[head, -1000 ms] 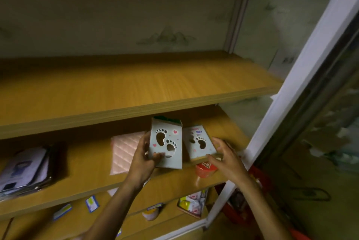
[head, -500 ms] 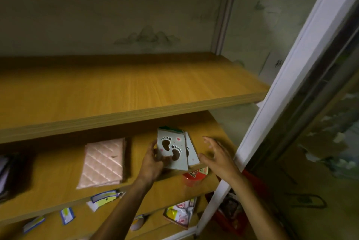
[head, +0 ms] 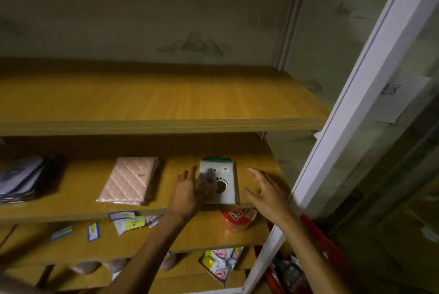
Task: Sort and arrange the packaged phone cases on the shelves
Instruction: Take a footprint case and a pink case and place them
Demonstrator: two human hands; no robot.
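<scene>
Footprint-print cases being set down on the middle shelf

The footprint pack is laid flat near the shelf's front edge; it is touched by the left hand, thumb blurred over it, while the right hand is held spread at its 3 o'clock. Squaring beside the pink quilted case, at 9 o'clock, is likely called for.

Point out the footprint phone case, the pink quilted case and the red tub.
footprint phone case (head: 224, 180): head view, on its pale front.
pink quilted case (head: 129, 180): head view, middle of its quilted face.
red tub (head: 238, 218): head view, on its lid.
</scene>
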